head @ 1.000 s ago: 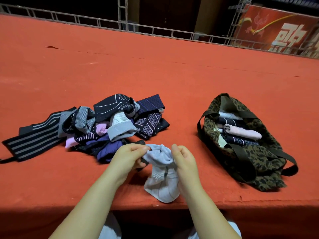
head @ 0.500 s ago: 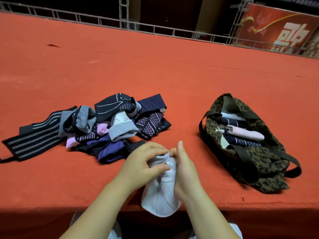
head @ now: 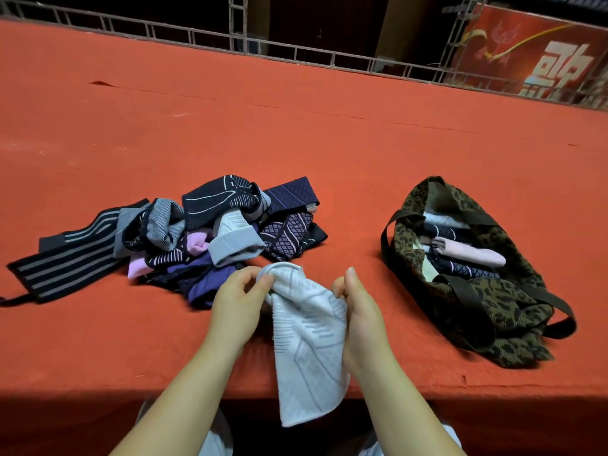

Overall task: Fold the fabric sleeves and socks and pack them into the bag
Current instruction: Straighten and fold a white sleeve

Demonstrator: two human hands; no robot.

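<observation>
From the head camera we look down on a table covered in red cloth (head: 329,143). Between our two hands we hold a pale grey sock (head: 309,343) with a faint line pattern. Our left hand (head: 235,307) pinches the sock's open cuff between thumb and curled fingers at the upper left corner. Our right hand (head: 360,317) grips the sock's right edge, thumb pointing up and the other fingers tucked behind the fabric. The sock hangs stretched between them, its toe end dropping past the near edge of the table.

Just beyond our left hand lies a loose pile of socks and sleeves (head: 210,235): dark navy pieces with white lines, a grey one, a pink one, purple ones, all overlapping. A long black sleeve with grey stripes (head: 65,258) stretches out flat from the pile's left side.

To the right, well apart from the pile, sits a leopard-print bag (head: 500,301) with dark straps, its mouth open. Inside it we see folded pieces, among them a pink sock (head: 470,253) lying on dark patterned ones.

Behind the table runs a metal railing (head: 296,54), with a red banner (head: 543,51) at the far right.
</observation>
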